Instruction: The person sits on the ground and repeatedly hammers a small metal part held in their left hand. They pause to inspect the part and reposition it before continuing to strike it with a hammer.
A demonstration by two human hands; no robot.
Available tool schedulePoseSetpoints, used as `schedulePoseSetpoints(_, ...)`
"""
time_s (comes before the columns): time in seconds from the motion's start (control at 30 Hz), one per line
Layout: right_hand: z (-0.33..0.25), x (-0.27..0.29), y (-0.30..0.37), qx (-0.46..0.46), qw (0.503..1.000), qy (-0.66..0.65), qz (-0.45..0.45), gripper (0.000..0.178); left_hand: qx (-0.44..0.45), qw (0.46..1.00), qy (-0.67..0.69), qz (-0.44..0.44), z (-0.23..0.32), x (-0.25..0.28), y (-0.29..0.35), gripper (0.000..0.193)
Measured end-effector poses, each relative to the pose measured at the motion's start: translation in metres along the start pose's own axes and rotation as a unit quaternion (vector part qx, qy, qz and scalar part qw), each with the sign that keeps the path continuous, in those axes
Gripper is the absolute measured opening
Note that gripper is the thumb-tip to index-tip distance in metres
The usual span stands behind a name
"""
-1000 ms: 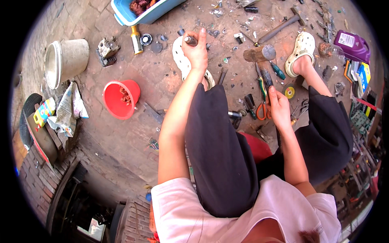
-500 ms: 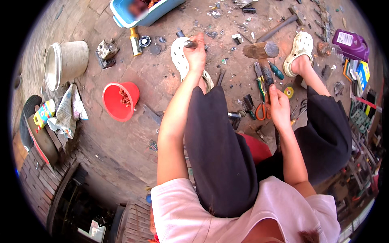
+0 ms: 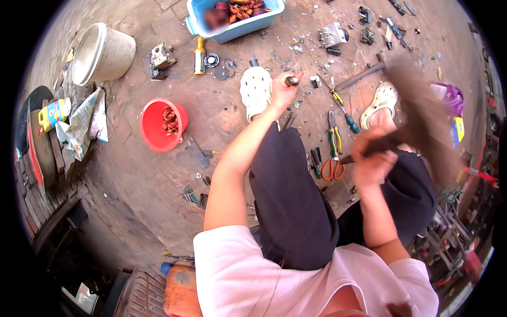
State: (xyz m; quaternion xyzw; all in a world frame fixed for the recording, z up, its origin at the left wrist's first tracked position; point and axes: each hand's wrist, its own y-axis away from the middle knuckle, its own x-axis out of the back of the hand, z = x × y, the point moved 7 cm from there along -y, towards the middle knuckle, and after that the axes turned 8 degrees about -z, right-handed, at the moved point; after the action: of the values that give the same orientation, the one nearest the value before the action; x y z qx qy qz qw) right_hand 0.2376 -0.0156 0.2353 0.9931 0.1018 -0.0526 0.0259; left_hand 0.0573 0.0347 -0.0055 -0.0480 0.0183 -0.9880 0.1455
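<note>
Red bucket [image 3: 150, 132]: coppery scraps [image 3: 170, 121]. Beyond it, blue tub [image 3: 251, 31]: coppery coils [image 3: 244, 10]. Right of bucket: your left hand [image 3: 284, 95], gripping rod [image 3: 291, 81]; your right hand [image 3: 369, 166], gripping hammer [image 3: 409, 129].

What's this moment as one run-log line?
left hand: gripping grey cylindrical metal tool | right hand: gripping brown dark-handled hammer, blurred | ground: red plastic bucket, blue rectangular plastic tub

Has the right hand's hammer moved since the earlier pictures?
Yes, rightward: the blurred hammer has its head well right of the pliers, no longer just beyond them.
</note>
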Motion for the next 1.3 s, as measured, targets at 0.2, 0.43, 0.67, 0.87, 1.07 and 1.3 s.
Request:
schedulePoseSetpoints(0.2, 0.127, 0.024, 0.011, -0.276, 0.902, 0.326, -0.069, 0.052, 0.094, 0.992, -0.017, 0.084, -0.046, 0.030, 0.012, 0.029)
schedulePoseSetpoints(0.43, 0.043, 0.056, 0.009, -0.195, 0.953, 0.228, -0.035, 0.042, 0.063, 0.987, 0.100, 0.108, 0.000, 0.052, 0.012, 0.032)
schedulePoseSetpoints(0.67, 0.074, 0.079, 0.045, -0.304, 0.923, 0.233, -0.009, 0.048, 0.047, 0.981, 0.132, 0.133, -0.013, 0.059, 0.004, 0.040)
schedulePoseSetpoints(0.87, 0.092, 0.083, 0.055, -0.350, 0.912, 0.213, -0.012, 0.049, 0.053, 0.985, 0.107, 0.124, -0.020, 0.055, 0.001, 0.042)
schedulePoseSetpoints(1.07, 0.090, 0.081, 0.051, -0.333, 0.915, 0.226, -0.024, 0.049, 0.066, 0.987, 0.089, 0.114, -0.019, 0.044, 0.000, 0.048)
schedulePoseSetpoints(1.3, 0.095, 0.083, 0.051, -0.334, 0.912, 0.235, -0.034, 0.050, 0.056, 0.993, 0.045, 0.090, -0.009, 0.037, 0.000, 0.051)
